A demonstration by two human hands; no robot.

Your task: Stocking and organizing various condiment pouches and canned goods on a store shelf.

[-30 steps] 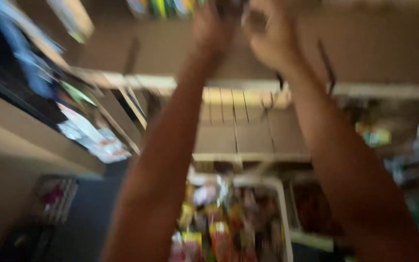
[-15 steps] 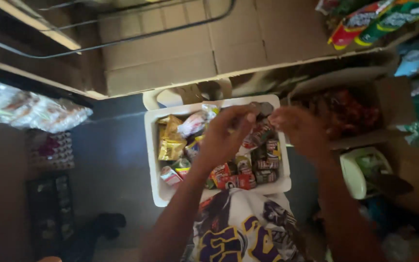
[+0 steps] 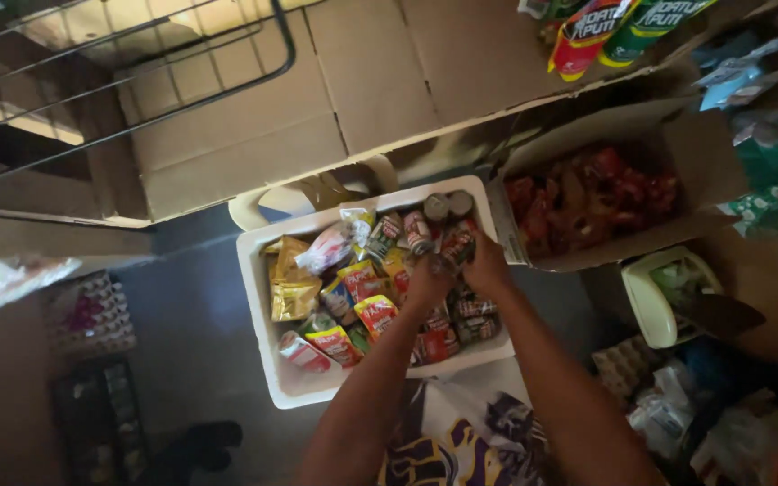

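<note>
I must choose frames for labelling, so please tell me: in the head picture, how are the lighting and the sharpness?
Head view: uneven light; the white foam box of colourful snack packets and the pale cardboard panels are bright, the dark floor at lower left is nearly black. Left hand and right hand are dim and slightly soft, so their grip cannot be judged. The frame edges look blurred.

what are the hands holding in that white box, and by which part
Both hands, left hand and right hand, reach into the white box among the snack packets and close on small packets there. The exact grip cannot be told.
</note>
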